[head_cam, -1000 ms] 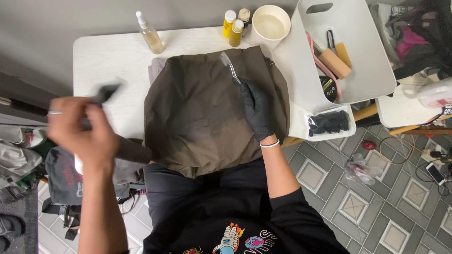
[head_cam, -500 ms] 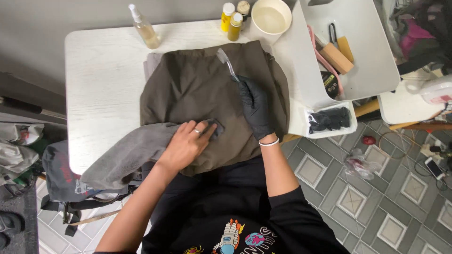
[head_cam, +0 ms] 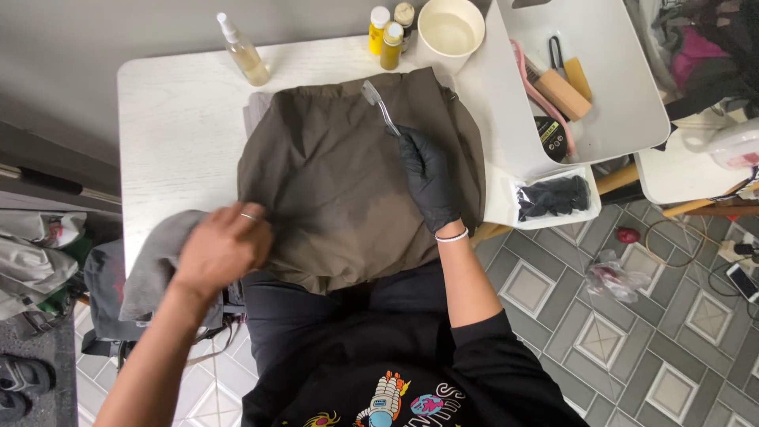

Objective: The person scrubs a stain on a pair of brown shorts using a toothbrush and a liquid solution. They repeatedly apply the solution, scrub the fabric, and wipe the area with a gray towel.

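A brown-olive fabric bag (head_cam: 348, 182) lies spread over the white table (head_cam: 182, 126), with a darker damp patch near its middle. My right hand (head_cam: 429, 178), in a black glove, holds a clear toothbrush (head_cam: 379, 107) with its head resting on the bag's far part. My bare left hand (head_cam: 224, 247), a ring on one finger, grips the bag's near left edge by the table's front. A grey cloth (head_cam: 158, 261) hangs off the table just left of that hand.
At the table's far edge stand a spray bottle (head_cam: 241, 51), two small yellow bottles (head_cam: 387, 35) and a white cup (head_cam: 449, 32). A white tray (head_cam: 601, 95) with brushes sits to the right, a small tray of black gloves (head_cam: 553, 198) below it. Clutter lies on the floor at left.
My left hand came down from raised at the left, passed over the bag's middle, and now grips its near left edge. The gloved right hand and toothbrush stay put.
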